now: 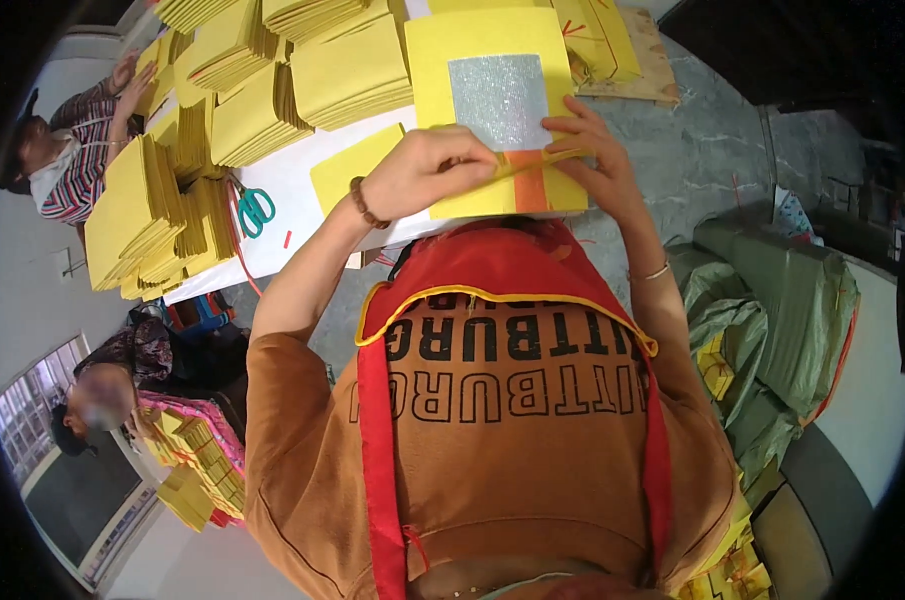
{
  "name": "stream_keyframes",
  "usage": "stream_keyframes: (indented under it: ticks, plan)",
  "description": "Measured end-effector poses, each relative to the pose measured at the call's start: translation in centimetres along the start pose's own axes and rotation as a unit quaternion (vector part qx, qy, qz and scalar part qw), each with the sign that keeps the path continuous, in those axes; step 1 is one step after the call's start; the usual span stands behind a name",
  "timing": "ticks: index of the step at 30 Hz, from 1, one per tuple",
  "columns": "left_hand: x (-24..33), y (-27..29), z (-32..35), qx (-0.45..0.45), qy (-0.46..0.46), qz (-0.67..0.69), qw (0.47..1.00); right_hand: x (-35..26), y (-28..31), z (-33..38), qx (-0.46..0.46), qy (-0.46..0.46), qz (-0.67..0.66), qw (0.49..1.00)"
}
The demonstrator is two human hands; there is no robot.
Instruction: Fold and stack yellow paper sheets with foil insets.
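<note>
In front of me at the table's edge lies a stack of yellow paper (428,75) with a silver square (498,100) on its top sheet. An orange strip (530,188) runs below the square. My left hand (428,170) is closed in a pinch at a narrow yellow paper edge that crosses the orange strip. On the right side, my right hand (593,155) pinches the other end of that edge between thumb and fingers, its upper fingers resting near the silver square. Whether the edge is a fold or a separate strip cannot be made out.
Thick yellow paper stacks (353,80) cover the table's left and far parts. Green-handled scissors (256,212) lie left of my arm. One person (78,150) handles paper at far left; another (113,390) is below. Green-wrapped bundles (773,300) stand at right.
</note>
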State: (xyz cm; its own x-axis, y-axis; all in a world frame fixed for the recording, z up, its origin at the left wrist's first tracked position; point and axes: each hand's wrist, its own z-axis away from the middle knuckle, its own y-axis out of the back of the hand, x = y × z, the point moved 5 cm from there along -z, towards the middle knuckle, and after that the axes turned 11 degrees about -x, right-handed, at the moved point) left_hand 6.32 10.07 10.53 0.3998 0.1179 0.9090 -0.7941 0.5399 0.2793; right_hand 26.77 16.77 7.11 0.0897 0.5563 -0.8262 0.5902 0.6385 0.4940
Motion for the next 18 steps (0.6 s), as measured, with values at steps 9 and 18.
stream_keyframes:
  ticks: [9,18]
  plan:
    - [0.1,1.5,2.5,0.143,-0.163,-0.437,0.873,-1.2,1.0,-0.3,0.024,-0.004,0.017,1.000]
    - [0.5,0.4,3.9,0.169,-0.121,-0.248,0.946,-3.8,1.0,0.1,-0.044,-0.078,0.018,0.996]
